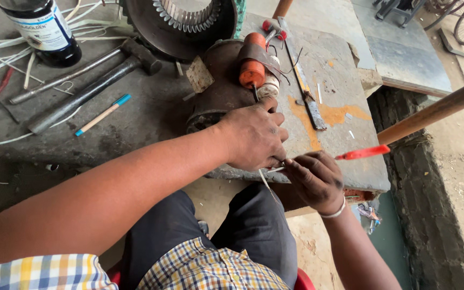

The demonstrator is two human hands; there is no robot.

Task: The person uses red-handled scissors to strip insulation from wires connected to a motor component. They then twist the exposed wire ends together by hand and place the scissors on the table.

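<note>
Plain soft daylight here, pretty even, brightest over on the right where the ground (pixel 460 145) looks washed out. Shadows on the bench (pixel 135 115) are faint. Wide lens bends the edges, and the forearm up close goes slightly soft.

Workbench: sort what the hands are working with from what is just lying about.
In hand:
left hand, pinching a thin white strip
right hand, with a red-handled tool

Lying about:
hammer
dark bottle
blue-tipped pencil
orange-handled screwdriver
flat blade
rusty motor housing
</note>
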